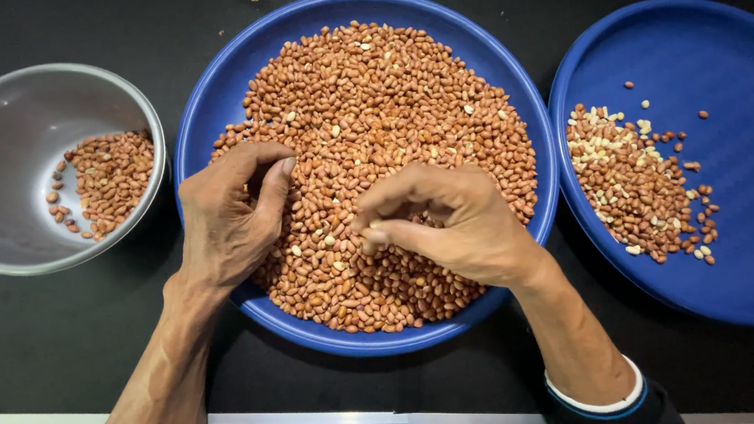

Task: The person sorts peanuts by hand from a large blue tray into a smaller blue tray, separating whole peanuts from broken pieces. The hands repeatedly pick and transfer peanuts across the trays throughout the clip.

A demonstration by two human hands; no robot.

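Note:
A large blue plate (224,89) in the middle holds a heap of red-brown peanuts (386,104). My left hand (232,208) rests on the heap's left side, its fingers curled inward with thumb and fingertips close together. My right hand (449,223) lies over the heap's lower middle, pinching a peanut between thumb and fingertips. What the left hand's curled fingers hold is hidden.
A steel bowl (2,134) at the left holds a small pile of peanuts (107,175). A second blue plate (743,180) at the right carries mixed brown and pale peanuts (634,180). All stand on a black table whose front edge (332,417) runs near the bottom.

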